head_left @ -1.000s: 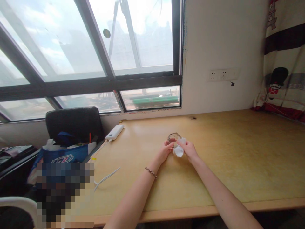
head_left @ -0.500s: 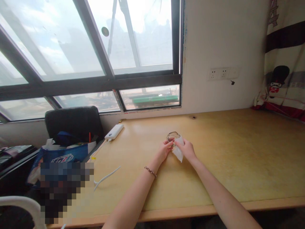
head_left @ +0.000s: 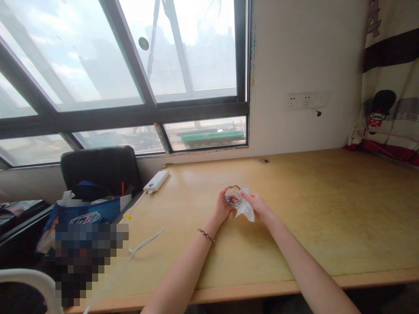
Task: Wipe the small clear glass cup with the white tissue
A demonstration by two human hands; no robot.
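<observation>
My left hand (head_left: 223, 209) is closed around a small clear glass vessel (head_left: 232, 198) from its left side, fingers behind it. The vessel looks tilted, with its round opening facing me; whether it is a bowl or an ashtray I cannot tell. In my right hand (head_left: 260, 206) a crumpled white tissue (head_left: 247, 212) is pinched, thumb on top. One edge of the tissue touches the right side of the glass, and its loose end hangs below the fingers. Both hands are above the middle of the wooden table (head_left: 327, 213).
At the table's left edge lies a white power bank (head_left: 156, 181) with a white cable (head_left: 146, 244) nearby. A blue bag (head_left: 88, 213) sits on a black chair (head_left: 100, 168) to the left. Window, wall sockets (head_left: 306, 101) and a patterned curtain (head_left: 379, 83) stand behind.
The glass has turned in my left hand so that its opening faces me more. My right hand and the tissue have shifted slightly to the right, and the tissue is spread differently.
</observation>
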